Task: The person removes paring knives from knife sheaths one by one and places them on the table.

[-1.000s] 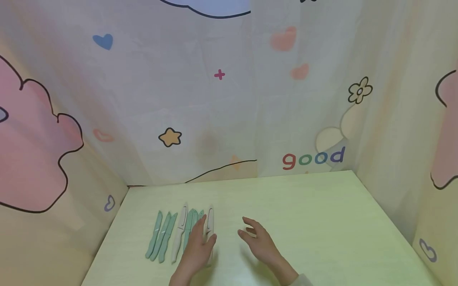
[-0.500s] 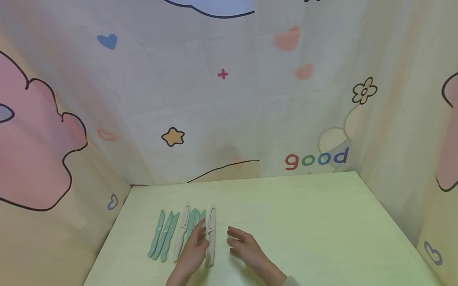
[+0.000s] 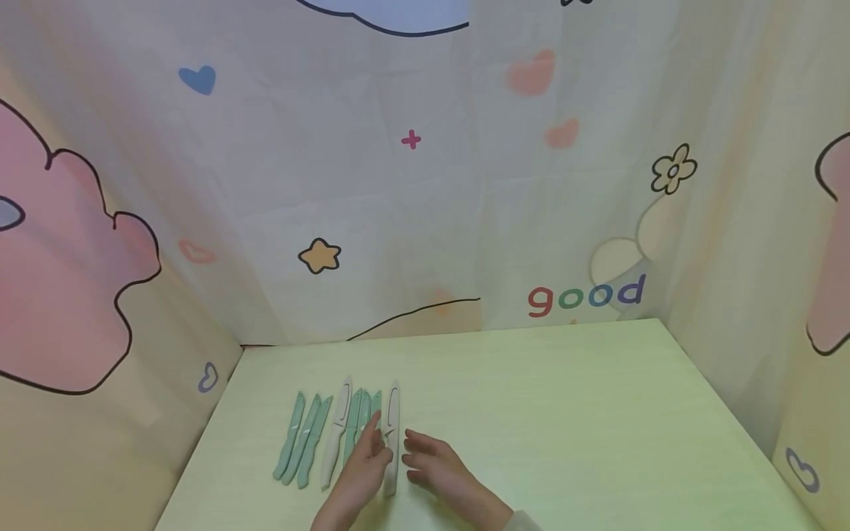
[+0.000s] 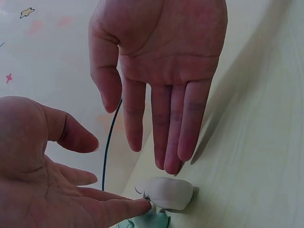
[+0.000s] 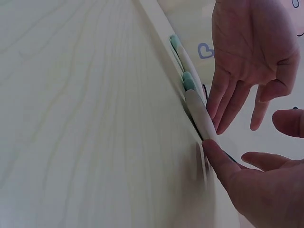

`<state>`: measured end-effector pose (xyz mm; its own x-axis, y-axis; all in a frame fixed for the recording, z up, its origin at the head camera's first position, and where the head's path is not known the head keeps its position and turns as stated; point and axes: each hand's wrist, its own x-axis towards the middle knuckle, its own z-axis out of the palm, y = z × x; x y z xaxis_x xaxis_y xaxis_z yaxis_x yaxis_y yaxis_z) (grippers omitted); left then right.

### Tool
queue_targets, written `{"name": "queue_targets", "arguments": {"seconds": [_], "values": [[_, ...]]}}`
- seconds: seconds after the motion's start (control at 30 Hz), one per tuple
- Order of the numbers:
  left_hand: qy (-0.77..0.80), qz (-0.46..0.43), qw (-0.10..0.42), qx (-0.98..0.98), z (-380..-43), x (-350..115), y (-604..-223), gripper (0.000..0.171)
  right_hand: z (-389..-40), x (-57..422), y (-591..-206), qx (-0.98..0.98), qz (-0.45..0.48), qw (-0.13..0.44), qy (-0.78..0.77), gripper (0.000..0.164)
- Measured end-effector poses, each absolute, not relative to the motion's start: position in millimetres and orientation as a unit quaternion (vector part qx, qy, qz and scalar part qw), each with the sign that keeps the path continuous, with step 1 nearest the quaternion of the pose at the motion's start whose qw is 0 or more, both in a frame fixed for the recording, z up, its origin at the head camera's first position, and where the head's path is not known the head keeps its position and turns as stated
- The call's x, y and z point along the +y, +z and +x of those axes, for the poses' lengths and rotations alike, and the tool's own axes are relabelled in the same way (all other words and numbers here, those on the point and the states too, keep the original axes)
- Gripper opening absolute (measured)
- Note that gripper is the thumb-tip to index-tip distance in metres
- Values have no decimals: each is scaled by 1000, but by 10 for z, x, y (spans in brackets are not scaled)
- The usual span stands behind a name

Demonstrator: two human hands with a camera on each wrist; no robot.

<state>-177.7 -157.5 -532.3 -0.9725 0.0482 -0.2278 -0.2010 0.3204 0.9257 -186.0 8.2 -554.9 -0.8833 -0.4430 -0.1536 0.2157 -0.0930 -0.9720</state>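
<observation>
A white sheathed knife (image 3: 393,404) lies at the right end of a row of knives on the table. My left hand (image 3: 361,472) is over its left side, fingers extended and thumb near the handle. My right hand (image 3: 441,470) stands just right of the same knife, palm turned toward it, fingers loosely bent. In the right wrist view, the right fingertips are right at the white handle (image 5: 200,113). Partly hidden under the left hand are several mint-green knives (image 3: 358,404); the left fingertips overlap the white handle (image 4: 168,192) in the left wrist view.
Another white knife (image 3: 342,402) lies left of the covered green ones. Farther left, three mint-green knives (image 3: 308,435) lie side by side, slightly slanted. The pale table (image 3: 564,413) meets a printed curtain (image 3: 425,221) at the back and sides.
My right hand has moved left, closing in on the white knife at the right end. My left hand has shifted slightly, its thumb drawn in toward that knife. The knives lie as before.
</observation>
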Motion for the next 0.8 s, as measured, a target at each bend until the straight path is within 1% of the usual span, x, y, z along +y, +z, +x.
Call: {"name": "queue_targets", "arguments": {"seconds": [0.23,0.4,0.67,0.8], "values": [[575,-49,112,809,-1798,-1538,-5320,73,-1852,53,-5543,619,-95,244,-740,61],[580,-45,103,807,-1847,-1512,-5337,73,-1855,42,-5545,618,-101,245,-740,62],[582,-32,70,810,-1886,-1491,-5358,70,-1863,65,-5616,618,-95,229,-747,60],[567,-30,48,822,-1917,-1483,-5378,72,-1868,75,-5638,611,-87,224,-754,56]]}}
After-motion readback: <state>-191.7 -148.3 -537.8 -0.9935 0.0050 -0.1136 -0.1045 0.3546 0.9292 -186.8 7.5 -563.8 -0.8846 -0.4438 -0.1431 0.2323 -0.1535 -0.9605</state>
